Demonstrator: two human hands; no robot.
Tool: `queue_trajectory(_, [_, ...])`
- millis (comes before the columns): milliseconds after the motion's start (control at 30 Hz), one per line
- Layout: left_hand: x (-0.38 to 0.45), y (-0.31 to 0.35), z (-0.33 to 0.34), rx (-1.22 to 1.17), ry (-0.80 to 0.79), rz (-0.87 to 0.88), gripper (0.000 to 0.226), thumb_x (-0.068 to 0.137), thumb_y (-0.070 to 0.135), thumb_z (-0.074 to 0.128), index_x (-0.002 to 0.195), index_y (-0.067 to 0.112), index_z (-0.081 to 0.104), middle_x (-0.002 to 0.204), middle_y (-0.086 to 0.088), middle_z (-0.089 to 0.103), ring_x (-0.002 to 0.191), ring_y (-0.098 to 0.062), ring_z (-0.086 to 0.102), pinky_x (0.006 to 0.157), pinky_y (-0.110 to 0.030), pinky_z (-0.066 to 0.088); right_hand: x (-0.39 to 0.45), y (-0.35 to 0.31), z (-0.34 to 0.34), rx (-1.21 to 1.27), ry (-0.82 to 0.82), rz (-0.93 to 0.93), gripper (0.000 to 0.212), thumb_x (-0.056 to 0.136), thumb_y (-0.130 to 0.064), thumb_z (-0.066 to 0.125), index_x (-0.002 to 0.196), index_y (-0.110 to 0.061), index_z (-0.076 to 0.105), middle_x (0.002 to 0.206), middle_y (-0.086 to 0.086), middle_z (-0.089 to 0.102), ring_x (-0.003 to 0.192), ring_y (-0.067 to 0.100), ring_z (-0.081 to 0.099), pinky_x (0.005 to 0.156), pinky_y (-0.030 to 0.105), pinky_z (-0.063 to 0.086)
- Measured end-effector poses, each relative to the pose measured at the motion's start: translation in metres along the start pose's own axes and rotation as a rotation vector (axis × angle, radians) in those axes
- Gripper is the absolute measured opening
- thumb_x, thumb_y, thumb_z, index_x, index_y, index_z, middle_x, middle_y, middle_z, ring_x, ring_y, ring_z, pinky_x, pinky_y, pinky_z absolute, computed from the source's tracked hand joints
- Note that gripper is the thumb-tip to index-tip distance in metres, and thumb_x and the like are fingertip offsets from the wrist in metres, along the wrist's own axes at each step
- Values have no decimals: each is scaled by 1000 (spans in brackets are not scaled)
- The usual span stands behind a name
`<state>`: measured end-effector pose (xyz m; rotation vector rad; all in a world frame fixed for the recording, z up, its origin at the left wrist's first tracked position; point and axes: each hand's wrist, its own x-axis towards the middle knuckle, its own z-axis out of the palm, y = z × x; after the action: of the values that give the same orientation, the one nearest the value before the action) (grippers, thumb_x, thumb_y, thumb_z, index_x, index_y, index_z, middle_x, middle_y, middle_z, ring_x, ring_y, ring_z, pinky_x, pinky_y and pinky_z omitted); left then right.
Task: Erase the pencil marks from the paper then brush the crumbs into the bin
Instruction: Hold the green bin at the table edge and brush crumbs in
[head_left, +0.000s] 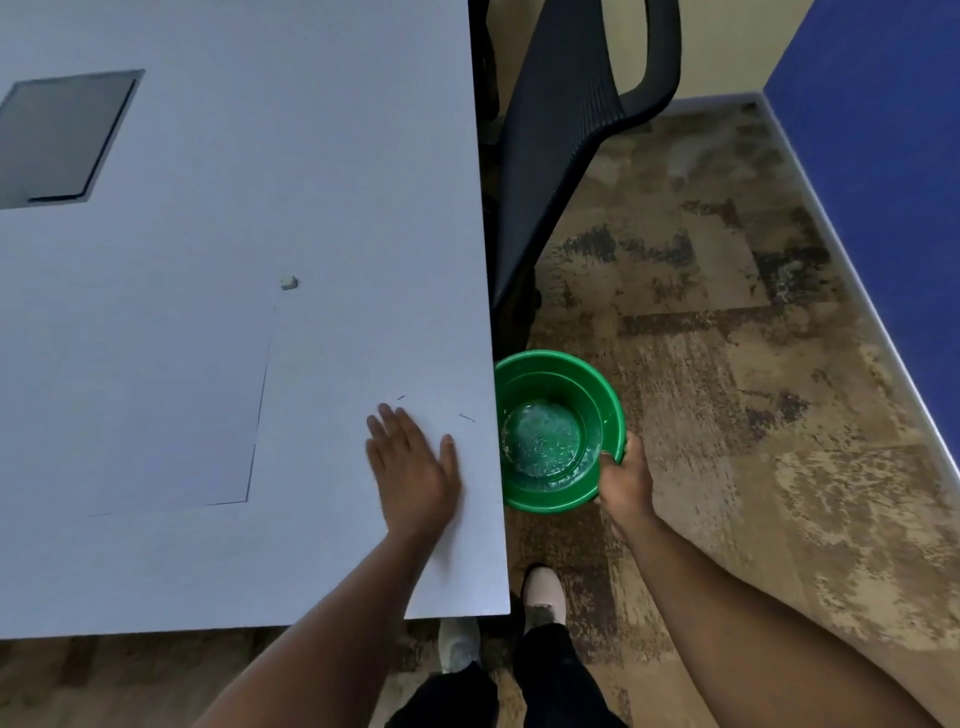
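The flat, released left hand (413, 467) is lying left of the last crumbs (466, 417); the right hand (626, 480) is gripping the bin (556, 374) beyond the table edge (496, 457).

1 paper (156, 405), 1 eraser (288, 282), 1 bin (613, 400), 1 chair (561, 119).

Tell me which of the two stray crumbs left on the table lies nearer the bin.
The crumb by the table edge, right of the left hand; the other crumb lies above the fingertips, farther from the green bin.
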<state>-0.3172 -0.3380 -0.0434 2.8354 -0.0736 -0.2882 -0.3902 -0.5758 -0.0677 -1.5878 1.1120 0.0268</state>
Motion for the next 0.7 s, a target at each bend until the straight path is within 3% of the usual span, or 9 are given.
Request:
queue_trajectory(100, [-5, 3, 2, 19, -52, -44, 86, 100, 57, 7, 159, -6, 6, 168, -28, -1, 156, -43, -4, 127, -51, 2, 1, 4, 2, -12, -12, 11, 31, 101, -15, 47, 128, -31, 45, 98, 4, 64, 86, 26, 66, 76, 50, 59])
queue_trajectory(233, [-29, 39, 13, 10, -148, 304, 77, 103, 55, 8, 161, 4, 2, 168, -17, -12, 154, -34, -21, 125, -42, -13, 0, 5, 5, 2, -25, 7, 31, 100, -15, 47, 119, -39, 46, 97, 2, 65, 87, 27, 68, 77, 54, 60])
queue_trajectory(300, [-36, 58, 16, -12, -228, 458, 68, 109, 47, 18, 162, 8, 0, 169, -9, -12, 155, -26, -22, 127, -41, -10, -1, 3, 6, 9, -23, -8, 32, 100, -15, 47, 122, -38, 46, 99, 0, 65, 88, 25, 68, 78, 53, 60])
queue_trajectory(400, [-34, 66, 13, -99, -256, 551, 66, 110, 42, 27, 163, 12, 3, 169, -1, -10, 157, -18, -17, 129, -41, -1, -1, 1, 5, 2, -15, -20, 31, 100, -16, 47, 124, -35, 46, 101, 2, 65, 89, 25, 67, 78, 51, 60])
queue_trajectory(467, [-25, 54, 9, -110, -166, 499, 70, 108, 48, 26, 164, 12, 2, 169, -2, -9, 157, -20, -16, 128, -37, -6, 1, 1, 4, -2, -20, -21, 30, 100, -16, 47, 124, -34, 46, 101, 5, 66, 87, 27, 68, 75, 47, 60])
queue_trajectory(533, [-11, 33, 3, -74, -44, 306, 77, 104, 53, 20, 163, 6, 5, 170, -11, -6, 158, -29, -11, 127, -39, -7, 2, 1, 3, -4, -29, -20, 31, 100, -16, 48, 126, -33, 46, 99, 5, 66, 85, 27, 68, 70, 43, 57])
queue_trajectory(633, [16, -7, -5, -47, 49, -61, 84, 100, 54, 18, 159, -6, 12, 168, -27, 3, 156, -43, 0, 126, -50, 2, 1, 2, 2, -3, -36, -22, 34, 101, -16, 48, 128, -35, 45, 99, 4, 66, 85, 27, 67, 67, 39, 55])
queue_trajectory(700, [31, -26, -10, -38, 68, -143, 85, 100, 54, 22, 156, -10, 18, 166, -31, 11, 154, -48, 7, 125, -56, 9, 1, 3, 2, -4, -40, -27, 34, 101, -16, 49, 128, -35, 45, 99, 5, 66, 85, 27, 67, 63, 34, 51])
